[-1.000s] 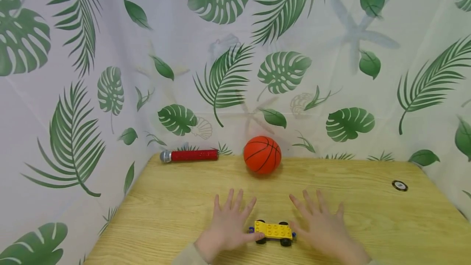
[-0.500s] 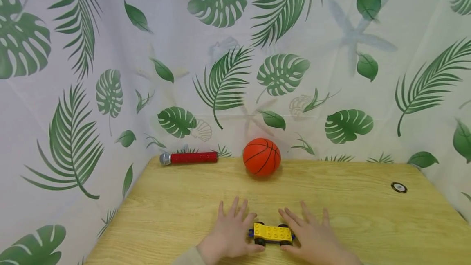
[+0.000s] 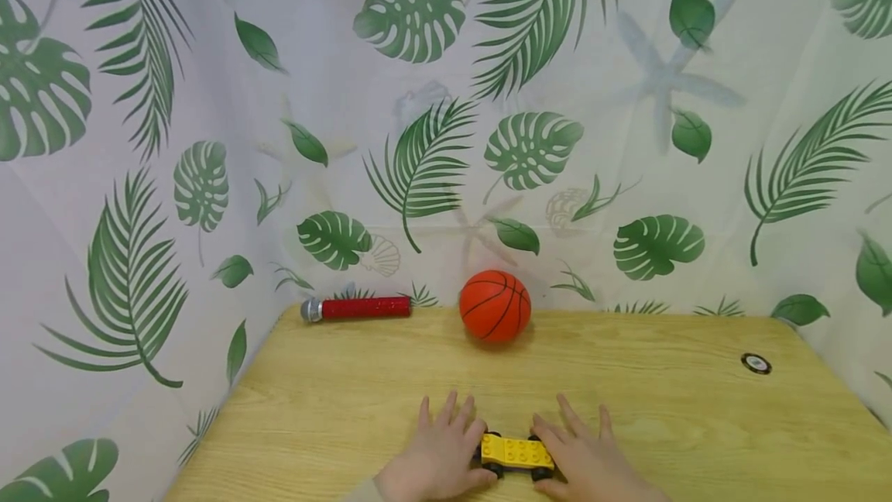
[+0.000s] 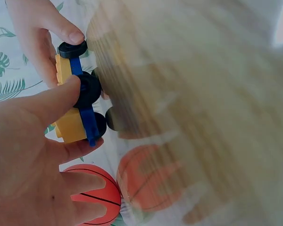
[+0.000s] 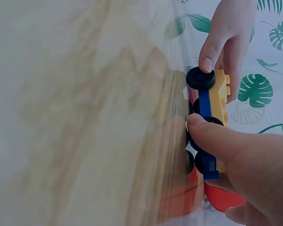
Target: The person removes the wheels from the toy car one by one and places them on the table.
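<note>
A yellow toy car (image 3: 517,452) with studs on top, a blue base and black wheels stands on the table (image 3: 334,401) between both hands. My left hand (image 3: 440,452) pinches its left end, thumb on the near wheel and index finger round the far side, other fingers spread. At the opposite end my right hand (image 3: 588,457) does likewise, its thumb against a wheel (image 5: 207,127). From the left wrist, the blue base (image 4: 87,120) shows between thumb and index finger. The palms hide parts of the car's ends.
An orange basketball (image 3: 495,307) sits at the table's back edge beyond the car. Left of it lies a red microphone (image 3: 365,308). A black-and-white round chip (image 3: 756,363) lies at the right. Leaf-printed cloth (image 3: 432,177) hangs behind and on the sides.
Both hands have closed in from either side of the car, from spread fingers to a pinch on its two ends. The car, ball, microphone and chip keep their places on the table.
</note>
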{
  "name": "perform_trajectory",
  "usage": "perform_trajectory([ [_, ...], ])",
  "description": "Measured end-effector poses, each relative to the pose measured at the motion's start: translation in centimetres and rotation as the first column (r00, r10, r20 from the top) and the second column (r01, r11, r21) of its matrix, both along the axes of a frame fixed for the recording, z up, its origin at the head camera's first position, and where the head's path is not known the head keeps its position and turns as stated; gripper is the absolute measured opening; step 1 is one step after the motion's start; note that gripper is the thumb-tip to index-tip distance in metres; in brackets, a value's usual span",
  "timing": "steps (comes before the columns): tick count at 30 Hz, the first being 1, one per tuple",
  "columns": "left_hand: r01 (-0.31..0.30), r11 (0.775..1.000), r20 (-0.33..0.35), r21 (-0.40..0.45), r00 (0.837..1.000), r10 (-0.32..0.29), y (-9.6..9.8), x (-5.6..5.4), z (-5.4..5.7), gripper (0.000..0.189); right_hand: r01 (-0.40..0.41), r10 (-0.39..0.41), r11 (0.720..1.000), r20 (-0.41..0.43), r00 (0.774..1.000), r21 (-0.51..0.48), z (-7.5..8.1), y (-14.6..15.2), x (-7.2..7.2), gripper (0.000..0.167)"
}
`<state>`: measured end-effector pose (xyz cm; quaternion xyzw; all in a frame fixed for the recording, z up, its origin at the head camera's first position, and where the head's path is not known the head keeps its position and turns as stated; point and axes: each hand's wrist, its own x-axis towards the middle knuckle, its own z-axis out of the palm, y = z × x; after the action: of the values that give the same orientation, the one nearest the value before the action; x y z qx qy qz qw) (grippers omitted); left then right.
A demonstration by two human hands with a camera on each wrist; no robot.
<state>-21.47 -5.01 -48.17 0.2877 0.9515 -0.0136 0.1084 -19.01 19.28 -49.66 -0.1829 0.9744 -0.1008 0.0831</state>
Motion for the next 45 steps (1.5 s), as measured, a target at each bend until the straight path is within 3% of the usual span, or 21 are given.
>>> perform_trajectory([
  [6,-0.027,1.000,0.036,0.016,0.999,0.026,0.1,-0.2,-0.4,0.068,0.009,-0.009,1.000,0.027,1.000,-0.029,-0.3,0.1,-0.1,0.086],
  [12,-0.018,0.999,-0.004,0.052,1.000,0.018,-0.2,-0.5,-0.6,0.067,0.031,-0.027,0.991,0.035,0.999,-0.128,-0.2,0.7,-0.6,0.082],
  [18,-0.017,0.985,-0.042,0.169,0.999,0.024,-0.4,-0.8,0.1,0.063,0.087,-0.088,0.977,0.007,0.996,-0.193,0.8,1.0,-1.0,0.079],
  [26,-0.045,0.954,-0.045,0.296,0.997,0.062,-0.7,-0.9,1.4,0.061,0.086,-0.108,0.954,-0.061,0.992,-0.288,2.3,1.3,-0.7,0.074],
  [35,-0.099,0.869,0.024,0.485,0.995,0.100,-0.7,-0.9,3.2,0.064,0.065,-0.127,0.924,-0.142,0.982,-0.377,4.7,1.3,-0.7,0.071],
  [39,-0.113,0.821,0.051,0.560,0.994,0.102,-0.7,-0.9,4.0,0.064,0.051,-0.148,0.896,-0.188,0.971,-0.442,5.5,1.3,-0.5,0.068],
  [42,-0.114,0.760,0.075,0.639,0.993,0.086,-0.7,-1.0,4.3,0.063,0.022,-0.160,0.868,-0.238,0.958,-0.497,6.2,1.1,-0.5,0.068],
  [45,-0.109,0.678,0.095,0.727,0.994,0.058,-0.6,-1.2,4.6,0.059,-0.012,-0.175,0.841,-0.293,0.940,-0.540,6.9,1.0,-0.5,0.067],
])
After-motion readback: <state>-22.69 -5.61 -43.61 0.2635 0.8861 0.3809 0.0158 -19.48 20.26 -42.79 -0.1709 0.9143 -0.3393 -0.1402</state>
